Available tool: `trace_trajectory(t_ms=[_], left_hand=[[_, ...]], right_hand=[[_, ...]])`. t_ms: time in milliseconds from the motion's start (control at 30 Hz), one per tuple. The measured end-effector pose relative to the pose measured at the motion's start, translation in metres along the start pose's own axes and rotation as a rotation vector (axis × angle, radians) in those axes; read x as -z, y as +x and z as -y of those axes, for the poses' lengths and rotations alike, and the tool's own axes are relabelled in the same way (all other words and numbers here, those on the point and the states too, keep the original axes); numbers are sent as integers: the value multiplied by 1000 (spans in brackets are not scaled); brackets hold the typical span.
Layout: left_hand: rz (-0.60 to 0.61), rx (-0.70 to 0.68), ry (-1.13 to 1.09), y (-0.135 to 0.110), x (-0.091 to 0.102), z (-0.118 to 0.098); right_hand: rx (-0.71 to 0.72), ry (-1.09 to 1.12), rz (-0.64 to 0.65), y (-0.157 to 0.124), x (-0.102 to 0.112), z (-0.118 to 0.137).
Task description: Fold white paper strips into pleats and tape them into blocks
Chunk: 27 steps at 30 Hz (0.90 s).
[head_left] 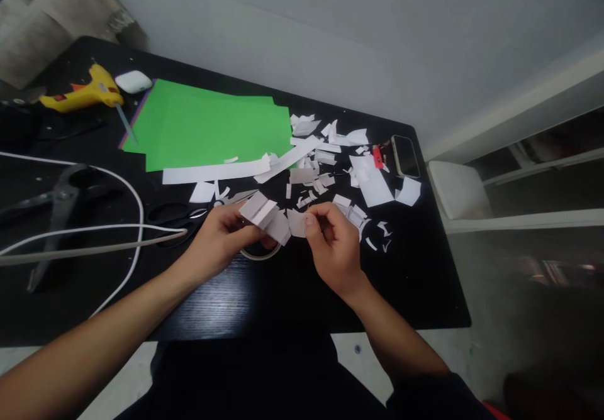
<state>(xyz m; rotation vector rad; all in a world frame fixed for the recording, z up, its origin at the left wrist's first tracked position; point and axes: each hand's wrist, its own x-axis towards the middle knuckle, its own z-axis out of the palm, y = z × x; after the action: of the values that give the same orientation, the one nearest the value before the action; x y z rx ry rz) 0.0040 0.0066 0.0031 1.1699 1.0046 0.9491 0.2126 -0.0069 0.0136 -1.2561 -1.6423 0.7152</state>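
Note:
My left hand is closed round a folded white paper piece, held just above the black table. My right hand pinches a smaller white paper piece that meets the folded one. Under both hands a roll of tape lies flat, partly hidden. Black-handled scissors rest just left of my left hand. Several white paper scraps are scattered beyond my hands.
Green paper sheets lie at the back, with a long white strip on their near edge. A yellow glue gun, a white case, white cables, a phone, a red lighter and a white stool surround them.

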Motion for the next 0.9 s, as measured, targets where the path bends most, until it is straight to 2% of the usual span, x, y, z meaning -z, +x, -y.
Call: trace_trajectory(t_ms=[300, 467, 600, 700, 900], left_hand=[[-112, -84, -27, -3, -2, 5], [-163, -103, -29, -4, -2, 5], [-136, -62, -70, -3, 1, 8], [-95, -39, -93, -1, 3, 12], [52, 49, -67, 3, 9, 16]], right_hand=[[-232, 277, -65, 0, -8, 3], [-259, 361, -146, 0, -11, -3], [-305, 459, -135, 4, -8, -10], [-368, 622, -27, 11, -4, -12], [-468, 771, 374, 16, 5, -7]])
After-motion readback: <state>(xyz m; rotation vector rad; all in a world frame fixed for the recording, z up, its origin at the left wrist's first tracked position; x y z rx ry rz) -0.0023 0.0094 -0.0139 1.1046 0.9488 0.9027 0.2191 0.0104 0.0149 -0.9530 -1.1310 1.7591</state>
